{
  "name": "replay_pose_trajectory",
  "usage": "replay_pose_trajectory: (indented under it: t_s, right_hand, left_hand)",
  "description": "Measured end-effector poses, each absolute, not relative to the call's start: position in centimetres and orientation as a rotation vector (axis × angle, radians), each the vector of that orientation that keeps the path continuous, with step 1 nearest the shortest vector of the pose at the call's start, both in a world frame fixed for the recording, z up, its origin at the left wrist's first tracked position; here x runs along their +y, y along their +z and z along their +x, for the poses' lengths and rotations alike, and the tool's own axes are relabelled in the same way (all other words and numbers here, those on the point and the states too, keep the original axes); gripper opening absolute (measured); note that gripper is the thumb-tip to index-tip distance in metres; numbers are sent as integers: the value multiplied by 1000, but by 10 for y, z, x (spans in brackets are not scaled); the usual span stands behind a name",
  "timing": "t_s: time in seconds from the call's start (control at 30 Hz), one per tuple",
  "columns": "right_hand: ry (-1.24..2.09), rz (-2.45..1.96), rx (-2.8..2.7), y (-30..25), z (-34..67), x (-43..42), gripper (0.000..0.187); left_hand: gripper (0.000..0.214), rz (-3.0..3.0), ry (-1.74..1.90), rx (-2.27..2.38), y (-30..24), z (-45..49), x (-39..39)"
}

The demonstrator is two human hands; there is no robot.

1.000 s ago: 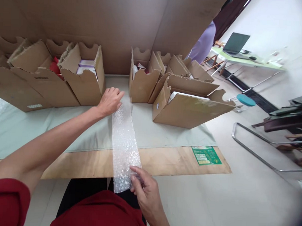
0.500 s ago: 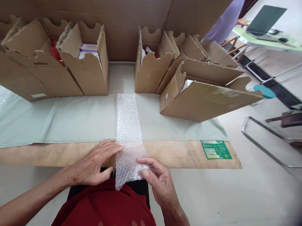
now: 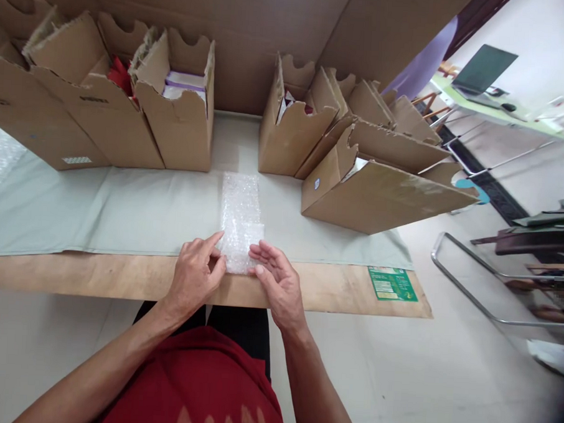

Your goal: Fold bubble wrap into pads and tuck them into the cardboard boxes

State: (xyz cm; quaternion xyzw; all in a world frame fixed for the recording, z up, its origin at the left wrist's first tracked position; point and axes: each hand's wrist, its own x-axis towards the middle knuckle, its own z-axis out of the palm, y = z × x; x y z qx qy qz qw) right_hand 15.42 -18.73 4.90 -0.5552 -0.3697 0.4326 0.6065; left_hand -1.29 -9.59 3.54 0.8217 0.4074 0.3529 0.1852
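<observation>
Touching a clear, oblong, folded bubble-wrap strip (image 3: 240, 203)
Flanking it with left hand (image 3: 193, 271), right hand (image 3: 283, 286) (thumbs parted from fingers)

A pale cloth (image 3: 160, 209) covers the desk (image 3: 334, 292) except for bare wood at the near edge. Bubble wrap (image 3: 239, 203) lies across both, with boxes (image 3: 285, 143) standing beyond it to left and right, and a green label (image 3: 393, 285) on the wood to its right.

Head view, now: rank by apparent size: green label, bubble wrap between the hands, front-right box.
1. Box
2. Bubble wrap, slightly covered at its near end
3. Green label

Apparent size only.
</observation>
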Motion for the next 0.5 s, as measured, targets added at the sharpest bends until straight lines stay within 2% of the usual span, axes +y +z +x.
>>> replay_pose_trajectory:
  t_s: [0.07,0.2,0.33,0.5]
  right_hand:
    - [792,-1391,-1073,47,157,-191,30]
    - [361,-1508,-1568,44,162,-192,35]
    - [246,-1608,-1892,43,164,-189,36]
    - [70,-1617,-2078,44,170,-184,30]
  left_hand:
    - [38,2354,1019,1154,36,-13,-98]
    - [37,2476,977,1211,36,-13,-101]
    - [33,2608,940,1197,42,-18,-101]
    - [34,2651,863,752,53,-30,-100]
